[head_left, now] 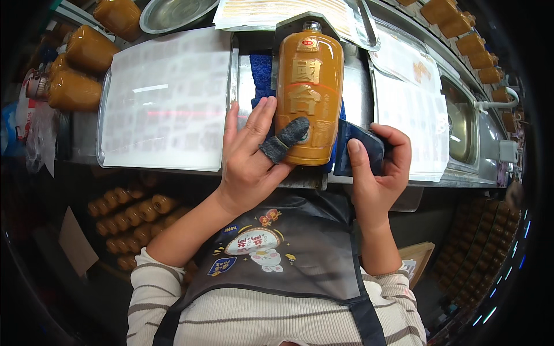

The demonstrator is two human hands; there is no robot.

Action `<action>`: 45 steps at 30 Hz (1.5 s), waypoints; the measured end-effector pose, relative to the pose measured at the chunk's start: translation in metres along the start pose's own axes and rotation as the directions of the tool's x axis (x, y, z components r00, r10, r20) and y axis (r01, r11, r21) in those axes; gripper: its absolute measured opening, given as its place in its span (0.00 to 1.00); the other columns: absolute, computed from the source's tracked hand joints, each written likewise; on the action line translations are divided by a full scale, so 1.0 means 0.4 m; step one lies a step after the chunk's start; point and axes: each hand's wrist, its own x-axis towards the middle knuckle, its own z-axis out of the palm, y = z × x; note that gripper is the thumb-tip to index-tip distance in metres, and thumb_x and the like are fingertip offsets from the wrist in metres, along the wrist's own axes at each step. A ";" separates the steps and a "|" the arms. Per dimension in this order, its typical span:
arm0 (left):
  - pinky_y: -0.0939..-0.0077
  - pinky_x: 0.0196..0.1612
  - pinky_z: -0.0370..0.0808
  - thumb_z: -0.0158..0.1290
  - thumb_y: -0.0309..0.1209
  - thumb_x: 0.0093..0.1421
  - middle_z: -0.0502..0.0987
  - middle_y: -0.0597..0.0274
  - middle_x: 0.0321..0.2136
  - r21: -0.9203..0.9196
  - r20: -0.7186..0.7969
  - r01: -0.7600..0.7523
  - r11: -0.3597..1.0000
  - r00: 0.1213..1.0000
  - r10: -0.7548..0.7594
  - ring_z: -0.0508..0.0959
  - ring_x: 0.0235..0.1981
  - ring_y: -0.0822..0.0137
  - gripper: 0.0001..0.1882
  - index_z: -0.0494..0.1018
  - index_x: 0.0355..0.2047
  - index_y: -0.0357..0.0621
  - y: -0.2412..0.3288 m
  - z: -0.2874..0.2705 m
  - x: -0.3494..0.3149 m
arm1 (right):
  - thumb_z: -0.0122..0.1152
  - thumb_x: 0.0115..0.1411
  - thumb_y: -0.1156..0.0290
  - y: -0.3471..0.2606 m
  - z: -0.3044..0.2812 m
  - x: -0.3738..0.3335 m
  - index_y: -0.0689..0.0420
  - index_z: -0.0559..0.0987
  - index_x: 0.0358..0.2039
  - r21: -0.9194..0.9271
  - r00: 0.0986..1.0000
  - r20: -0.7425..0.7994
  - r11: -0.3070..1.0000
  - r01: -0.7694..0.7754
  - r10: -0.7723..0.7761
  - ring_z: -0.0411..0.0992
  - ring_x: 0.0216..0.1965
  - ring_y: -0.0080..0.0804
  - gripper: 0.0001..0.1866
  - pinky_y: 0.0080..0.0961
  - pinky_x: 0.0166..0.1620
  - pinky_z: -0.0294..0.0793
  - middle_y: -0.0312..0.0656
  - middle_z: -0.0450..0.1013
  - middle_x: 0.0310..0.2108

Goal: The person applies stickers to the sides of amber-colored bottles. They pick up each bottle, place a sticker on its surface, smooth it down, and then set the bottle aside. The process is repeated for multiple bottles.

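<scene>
An amber-brown bottle (311, 75) with raised gold characters lies on its back, neck away from me, on a dark holder. Beside its lower left side, my left hand (251, 150) is open, fingers spread. One finger wears a dark grey cloth cover (285, 140), and its tip rests on the bottle's lower front, over a small round emblem. My right hand (381, 167) is closed on a flat dark blue scraper-like piece (360, 147), between thumb and fingers, just right of the bottle's base. Blue cloth (261, 75) shows under and beside the bottle.
Pale printed sheets lie on a left tray (167, 104) and at the right (410, 127). A metal bowl (176, 14) stands at the back left, near several brown bottles (89, 49). A sink (459, 124) with a white tap is at the right. More bottles (133, 216) stand below the counter.
</scene>
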 end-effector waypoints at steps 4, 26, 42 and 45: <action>0.36 0.68 0.51 0.64 0.23 0.44 0.67 0.42 0.65 -0.043 -0.053 -0.013 0.999 0.999 0.011 0.69 0.65 0.46 0.29 0.81 0.51 0.44 -0.010 0.010 -0.009 | 0.73 0.52 0.83 -0.013 0.018 0.006 0.62 0.80 0.42 -0.169 0.961 0.029 0.947 0.274 -0.273 0.74 0.36 0.30 0.17 0.25 0.39 0.76 0.43 0.75 0.34; 0.45 0.72 0.51 0.65 0.27 0.46 0.69 0.53 0.65 -0.169 0.011 -0.025 0.985 1.000 0.028 0.64 0.69 0.51 0.41 0.67 0.63 0.36 0.027 -0.011 0.062 | 0.72 0.40 0.88 -0.065 -0.013 -0.032 0.58 0.84 0.38 -0.160 0.868 0.273 0.871 0.465 -0.414 0.71 0.28 0.39 0.21 0.30 0.32 0.72 0.40 0.74 0.29; 0.51 0.71 0.55 0.68 0.30 0.51 0.65 0.49 0.67 -0.330 0.271 -0.003 0.944 0.958 0.098 0.63 0.69 0.50 0.48 0.58 0.70 0.42 0.012 -0.139 0.145 | 0.73 0.54 0.83 -0.053 -0.047 -0.005 0.60 0.77 0.41 0.061 0.996 0.082 0.998 -0.034 0.029 0.72 0.35 0.24 0.16 0.21 0.40 0.72 0.38 0.73 0.36; 0.72 0.50 0.77 0.70 0.31 0.53 0.85 0.56 0.40 -0.224 -0.029 0.363 0.904 0.925 -0.378 0.83 0.44 0.66 0.30 0.75 0.56 0.37 -0.061 -0.174 0.191 | 0.67 0.61 0.77 -0.034 -0.068 0.047 0.61 0.74 0.46 0.304 0.955 0.073 0.905 -0.297 0.289 0.71 0.38 0.19 0.14 0.15 0.46 0.70 0.36 0.72 0.39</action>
